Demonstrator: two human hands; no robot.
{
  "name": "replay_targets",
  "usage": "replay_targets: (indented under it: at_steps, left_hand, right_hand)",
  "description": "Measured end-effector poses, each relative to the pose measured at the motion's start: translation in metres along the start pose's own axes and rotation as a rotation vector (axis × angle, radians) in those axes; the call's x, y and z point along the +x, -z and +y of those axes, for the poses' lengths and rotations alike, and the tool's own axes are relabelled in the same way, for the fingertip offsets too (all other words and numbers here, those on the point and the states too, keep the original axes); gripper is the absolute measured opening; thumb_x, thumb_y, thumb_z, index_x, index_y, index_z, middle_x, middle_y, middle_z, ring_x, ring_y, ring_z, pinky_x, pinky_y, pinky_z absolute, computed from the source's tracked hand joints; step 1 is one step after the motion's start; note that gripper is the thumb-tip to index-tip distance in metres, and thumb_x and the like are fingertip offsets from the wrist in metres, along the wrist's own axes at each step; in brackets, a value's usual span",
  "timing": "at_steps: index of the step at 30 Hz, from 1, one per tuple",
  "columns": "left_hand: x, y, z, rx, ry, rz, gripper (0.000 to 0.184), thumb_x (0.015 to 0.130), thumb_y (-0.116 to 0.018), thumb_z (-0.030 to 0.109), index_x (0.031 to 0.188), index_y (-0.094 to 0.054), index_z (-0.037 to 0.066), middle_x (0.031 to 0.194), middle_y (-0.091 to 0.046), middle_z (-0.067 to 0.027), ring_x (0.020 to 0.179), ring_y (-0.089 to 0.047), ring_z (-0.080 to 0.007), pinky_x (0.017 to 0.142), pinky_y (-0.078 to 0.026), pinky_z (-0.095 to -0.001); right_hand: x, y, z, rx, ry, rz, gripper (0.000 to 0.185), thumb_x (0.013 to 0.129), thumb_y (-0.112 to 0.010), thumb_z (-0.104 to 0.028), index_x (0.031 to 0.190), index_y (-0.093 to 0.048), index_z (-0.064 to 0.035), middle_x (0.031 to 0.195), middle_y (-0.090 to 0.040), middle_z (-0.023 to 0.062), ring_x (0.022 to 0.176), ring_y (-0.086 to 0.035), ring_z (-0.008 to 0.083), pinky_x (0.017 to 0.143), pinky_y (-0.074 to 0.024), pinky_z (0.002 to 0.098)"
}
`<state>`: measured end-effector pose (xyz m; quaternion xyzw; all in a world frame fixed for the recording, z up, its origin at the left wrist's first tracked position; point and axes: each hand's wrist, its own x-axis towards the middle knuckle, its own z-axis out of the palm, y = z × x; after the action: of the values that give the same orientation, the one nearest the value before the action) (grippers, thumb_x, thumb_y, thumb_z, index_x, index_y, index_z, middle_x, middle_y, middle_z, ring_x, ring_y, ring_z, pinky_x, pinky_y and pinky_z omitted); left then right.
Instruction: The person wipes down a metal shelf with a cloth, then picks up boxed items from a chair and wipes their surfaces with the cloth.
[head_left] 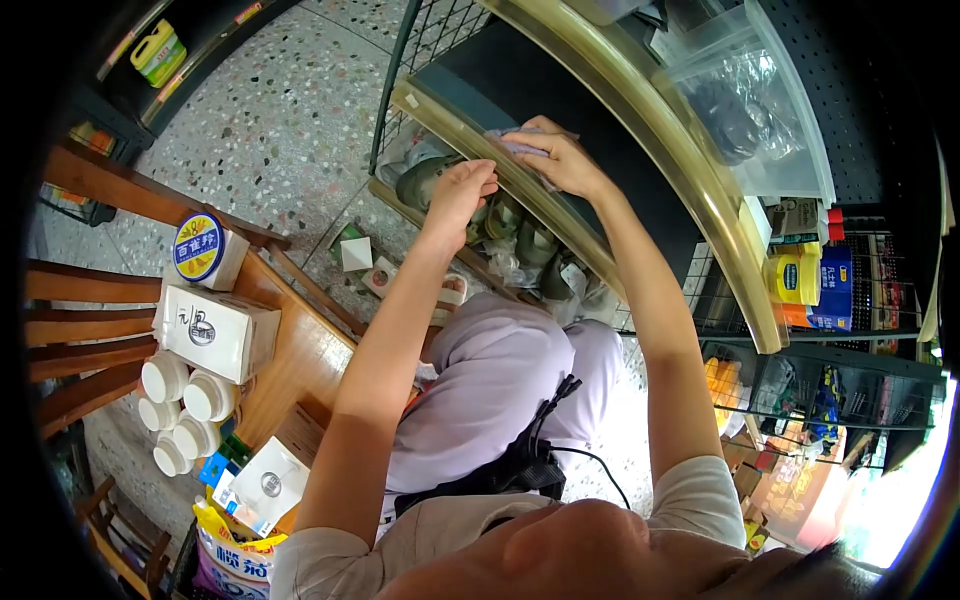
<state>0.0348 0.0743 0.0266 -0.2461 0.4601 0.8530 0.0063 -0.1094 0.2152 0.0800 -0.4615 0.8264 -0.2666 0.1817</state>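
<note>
My right hand (pixel 562 160) is closed on a light purple cloth (pixel 525 143), pressed against the dark shelf board (pixel 480 75) just behind its front edge. My left hand (pixel 464 200) is at the yellowish clear strip (pixel 520 185) along that edge, its fingers curled together. Whether the left fingers grip the strip or something small is hidden. Below the strip, green rounded items (pixel 425 180), some in clear plastic bags, stand on a lower level.
At left, a wooden chair (pixel 290 350) carries white boxes (pixel 225 330), a round blue-and-yellow tin (pixel 199 247) and several white-lidded jars (pixel 210 396). A translucent plastic bin (pixel 790 150) sits on the upper shelf, with a yellow tub (pixel 795 278) farther right. Speckled floor (pixel 270 120) lies behind.
</note>
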Motion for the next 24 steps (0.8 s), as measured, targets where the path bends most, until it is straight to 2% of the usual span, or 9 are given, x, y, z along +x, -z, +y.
replay_targets:
  at_steps: [7, 13, 16, 21, 24]
  left_hand:
    - [0.001, 0.002, -0.002, -0.040, -0.001, -0.004, 0.032, 0.095, -0.059, 0.032, 0.113, -0.064, 0.007, 0.100, -0.066, -0.0024, 0.093, -0.060, -0.0111, 0.081, -0.042, -0.0269]
    - [0.002, 0.004, 0.000, -0.048, 0.021, -0.005, 0.031, 0.094, -0.059, 0.029, 0.117, -0.063, 0.009, 0.107, -0.065, -0.0030, 0.098, -0.062, -0.0113, 0.082, -0.044, -0.0240]
    - [0.000, 0.005, 0.005, -0.055, 0.038, 0.003, 0.033, 0.095, -0.058, 0.029, 0.119, -0.062, 0.008, 0.109, -0.064, -0.0037, 0.101, -0.061, -0.0124, 0.084, -0.044, -0.0257]
    - [0.000, 0.008, 0.010, -0.072, 0.057, 0.007, 0.036, 0.095, -0.058, 0.032, 0.121, -0.060, 0.008, 0.115, -0.063, -0.0046, 0.106, -0.060, -0.0144, 0.089, -0.042, -0.0275]
    - [-0.001, 0.009, 0.011, -0.093, 0.062, 0.015, 0.037, 0.094, -0.059, 0.033, 0.122, -0.060, 0.008, 0.117, -0.062, -0.0050, 0.108, -0.059, -0.0151, 0.090, -0.041, -0.0279]
  right_hand:
    - [0.006, -0.003, -0.002, -0.055, 0.057, 0.073, 0.035, 0.087, -0.063, -0.009, 0.122, -0.066, -0.0109, 0.110, -0.058, 0.0108, 0.100, -0.059, 0.0255, 0.086, -0.0464, 0.0322]
    - [0.039, -0.014, 0.000, -0.121, 0.088, 0.174, 0.033, 0.088, -0.062, -0.013, 0.120, -0.066, -0.0131, 0.109, -0.059, 0.0111, 0.096, -0.060, 0.0278, 0.083, -0.0478, 0.0343]
    - [0.056, -0.019, 0.007, -0.214, 0.128, 0.247, 0.033, 0.089, -0.061, -0.015, 0.121, -0.066, -0.0135, 0.110, -0.058, 0.0118, 0.095, -0.060, 0.0284, 0.083, -0.0484, 0.0348]
    - [0.075, -0.016, 0.015, -0.071, -0.055, 0.294, 0.031, 0.089, -0.061, -0.017, 0.119, -0.066, -0.0137, 0.109, -0.059, 0.0155, 0.098, -0.059, 0.0323, 0.084, -0.0468, 0.0393]
    - [0.091, -0.012, 0.035, -0.219, 0.100, 0.410, 0.030, 0.091, -0.059, -0.016, 0.120, -0.065, -0.0104, 0.102, -0.061, 0.0145, 0.086, -0.063, 0.0277, 0.076, -0.0487, 0.0377]
